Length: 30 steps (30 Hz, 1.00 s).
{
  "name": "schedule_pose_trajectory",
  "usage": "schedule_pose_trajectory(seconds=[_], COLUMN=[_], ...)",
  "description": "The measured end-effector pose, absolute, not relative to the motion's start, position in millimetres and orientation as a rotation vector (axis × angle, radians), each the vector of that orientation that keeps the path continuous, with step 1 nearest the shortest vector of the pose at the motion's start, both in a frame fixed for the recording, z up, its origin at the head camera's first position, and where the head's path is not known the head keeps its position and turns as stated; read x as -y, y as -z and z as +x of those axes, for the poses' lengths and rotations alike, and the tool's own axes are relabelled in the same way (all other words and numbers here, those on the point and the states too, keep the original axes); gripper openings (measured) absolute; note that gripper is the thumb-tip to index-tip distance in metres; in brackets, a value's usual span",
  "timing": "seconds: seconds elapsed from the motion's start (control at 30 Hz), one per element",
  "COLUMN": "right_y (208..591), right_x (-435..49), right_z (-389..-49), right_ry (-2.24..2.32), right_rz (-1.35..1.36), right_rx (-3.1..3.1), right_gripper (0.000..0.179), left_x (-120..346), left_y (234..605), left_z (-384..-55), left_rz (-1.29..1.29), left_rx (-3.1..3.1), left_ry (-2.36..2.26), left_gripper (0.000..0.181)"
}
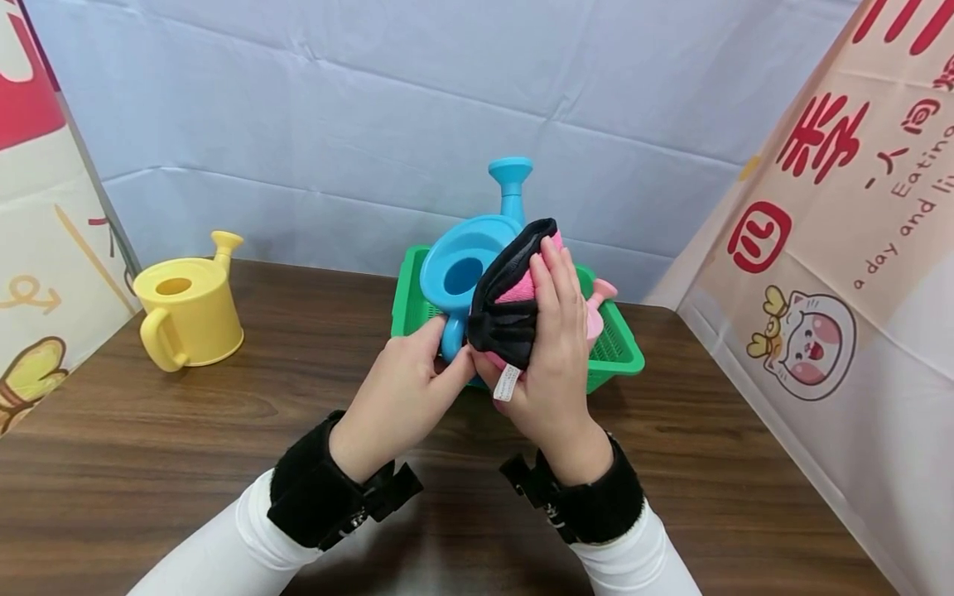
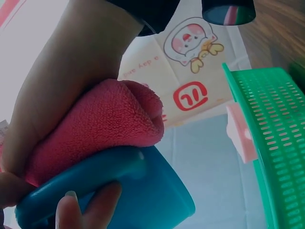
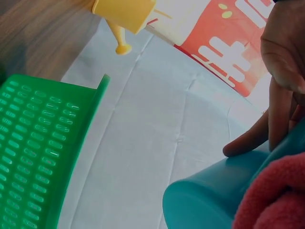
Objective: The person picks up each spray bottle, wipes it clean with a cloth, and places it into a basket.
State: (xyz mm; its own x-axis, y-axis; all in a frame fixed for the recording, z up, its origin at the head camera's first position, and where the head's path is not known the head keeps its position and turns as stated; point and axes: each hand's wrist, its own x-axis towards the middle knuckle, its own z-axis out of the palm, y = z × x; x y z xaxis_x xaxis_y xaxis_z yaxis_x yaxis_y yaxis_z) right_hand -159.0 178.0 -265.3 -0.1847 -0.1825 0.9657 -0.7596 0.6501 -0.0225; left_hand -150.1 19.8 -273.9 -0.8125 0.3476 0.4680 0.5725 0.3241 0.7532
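Observation:
A blue watering can (image 1: 477,230) is held raised above the front part of a green basket, its spout toward the back. My left hand (image 1: 395,389) grips its handle, with fingers and thumb around it. My right hand (image 1: 561,356) holds a pink fleecy cloth with black trim (image 1: 505,327) and a white tag against the can's right side. In the left wrist view, the folded cloth (image 2: 95,124) touches the blue can (image 2: 159,191). The right wrist view shows the left fingers on the can (image 3: 209,200); the right hand is out of sight there.
The green basket (image 1: 626,356) stands behind the hands, with a small pink watering can (image 1: 594,321) in its right part. A yellow watering can (image 1: 197,323) stands on the wooden table (image 1: 313,348) at the left. Printed cloth sheets (image 1: 812,273) border the table.

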Motion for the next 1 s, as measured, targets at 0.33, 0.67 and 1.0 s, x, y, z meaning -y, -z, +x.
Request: schedule_pose_trajectory(seconds=[0.33,0.67,1.0], right_y=[264.0,256.8,260.7], right_x=[-181.8,-189.6,-213.0], right_z=[-159.4,-156.4,-157.3], right_ry=[-0.692,-0.872,-1.363], right_rz=[0.785,0.798,0.882], right_rx=[1.677,1.735,1.691], right_gripper=[0.066,0.073,0.048], left_x=[-21.9,-20.6,-19.4], left_y=[272.9,271.3,269.1], left_z=[-145.3,-140.2,-132.4], left_rz=[-0.845,-0.890,-0.922], left_rx=[2.374,2.368,2.352], left_ry=[1.438,1.368,1.172], left_gripper=[0.015,0.018,0.023])
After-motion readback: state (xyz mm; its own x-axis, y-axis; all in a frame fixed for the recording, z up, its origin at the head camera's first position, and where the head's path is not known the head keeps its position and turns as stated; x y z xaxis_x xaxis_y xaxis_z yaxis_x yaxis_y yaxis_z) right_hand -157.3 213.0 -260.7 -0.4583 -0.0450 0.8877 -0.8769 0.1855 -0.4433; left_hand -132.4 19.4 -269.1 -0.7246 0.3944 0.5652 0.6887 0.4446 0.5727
